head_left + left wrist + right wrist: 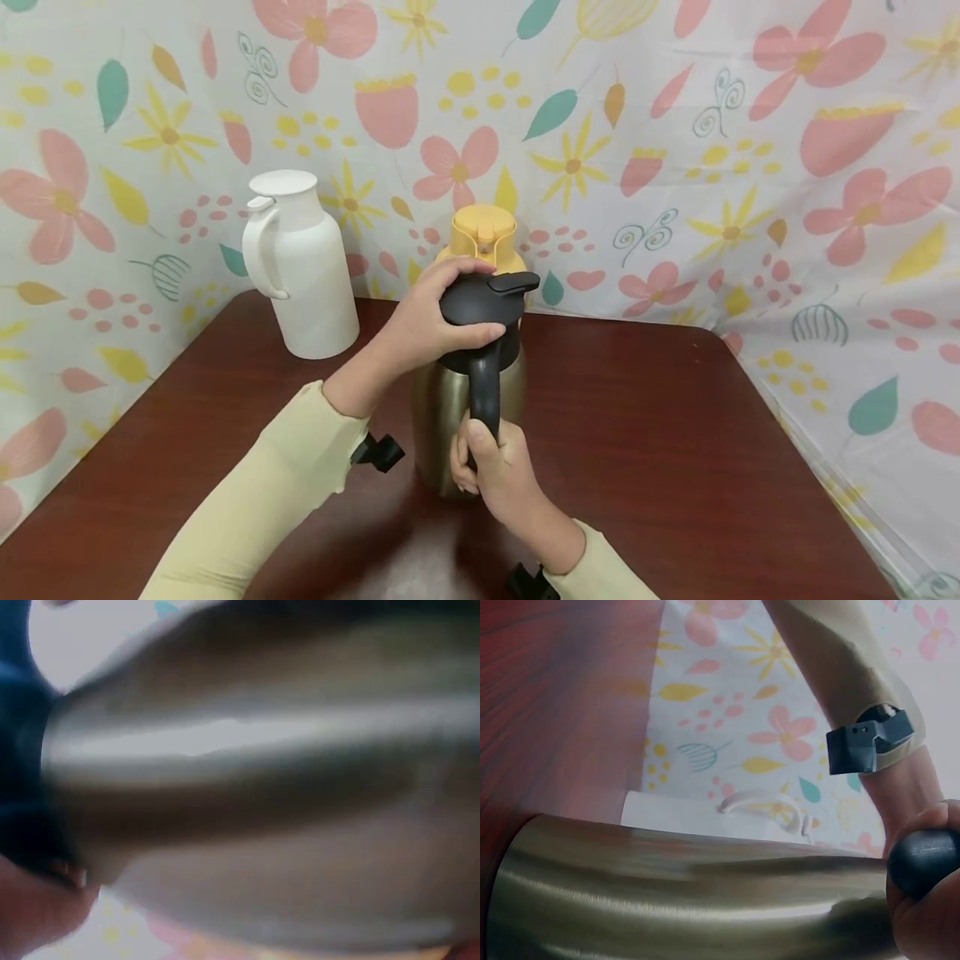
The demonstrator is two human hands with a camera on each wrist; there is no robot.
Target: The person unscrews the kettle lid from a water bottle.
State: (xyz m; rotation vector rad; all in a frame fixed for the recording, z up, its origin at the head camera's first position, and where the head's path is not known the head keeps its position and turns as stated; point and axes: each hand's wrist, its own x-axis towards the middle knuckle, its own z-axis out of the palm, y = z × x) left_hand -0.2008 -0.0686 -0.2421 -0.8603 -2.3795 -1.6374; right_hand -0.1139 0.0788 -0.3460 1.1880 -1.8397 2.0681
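A gold-toned steel vacuum jug [435,425] with a black top stands upright on the table. Curled round the left side of its black lid [476,304] is my left hand [427,321], thumb across the near side. My right hand [502,471] grips the lower part of the black handle [486,387], which faces me. In the left wrist view the shiny jug body [262,795] fills most of the picture, blurred. The right wrist view has the jug body [690,900] along the bottom and the handle's rounded black end [922,862] in my fist.
To the left at the back stands a white jug [315,275] with a loop handle. Directly behind the steel jug is a yellow-topped one [483,225], mostly hidden. The dark red-brown table [637,433] meets a floral curtain [585,167] at its far edge.
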